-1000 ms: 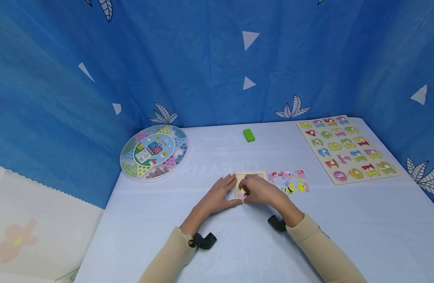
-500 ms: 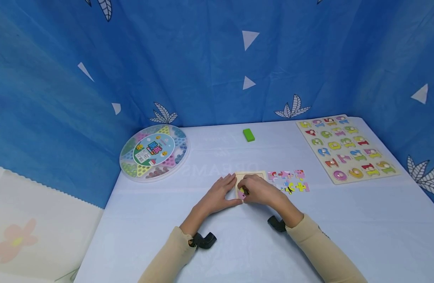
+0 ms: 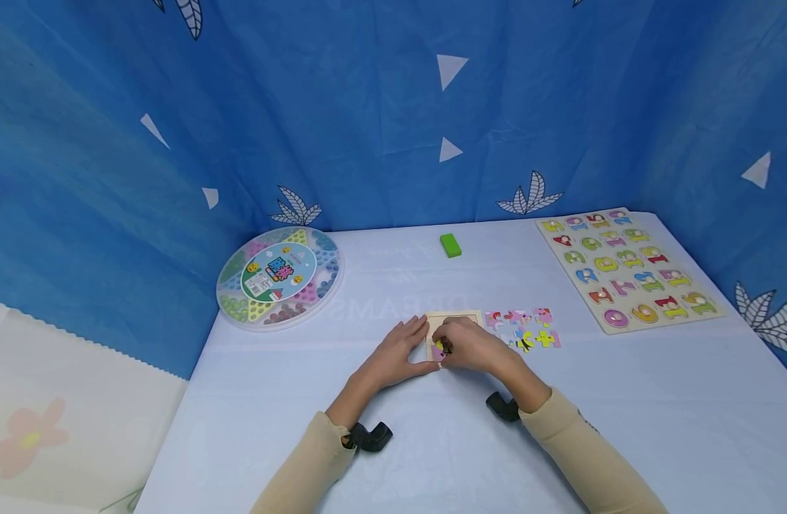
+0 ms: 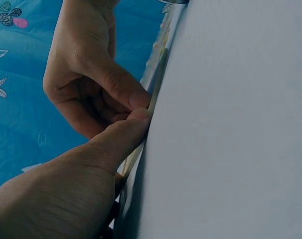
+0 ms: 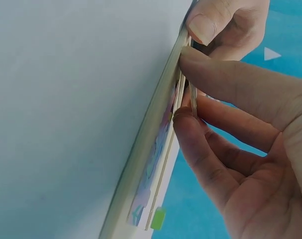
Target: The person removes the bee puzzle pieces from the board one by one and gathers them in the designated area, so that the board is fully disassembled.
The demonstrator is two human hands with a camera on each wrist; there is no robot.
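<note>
A small wooden puzzle tray point(image 3: 454, 313) lies flat on the table before me. My left hand point(image 3: 390, 355) rests with fingers extended along its left side and the thumb at its near edge. Over the tray, my right hand point(image 3: 476, 345) pinches a thin puzzle piece point(image 5: 193, 97) between thumb and fingers; the piece is tilted up, edge-on in the right wrist view. A pink and yellow patch point(image 3: 439, 351) shows in the tray's near left corner, partly hidden by the right hand. Several loose jigsaw pieces point(image 3: 544, 339) lie right of the tray.
A round Chinese checkers box point(image 3: 279, 275) stands at the back left. A green block point(image 3: 451, 245) is near the back edge. At the right lies a wooden number board point(image 3: 631, 275). Blue curtain point(image 3: 380, 107) encloses the table's back and sides.
The right fingers shift very slightly over the tray's near left corner, still pinching the piece. The left hand and the loose pieces stay where they were.
</note>
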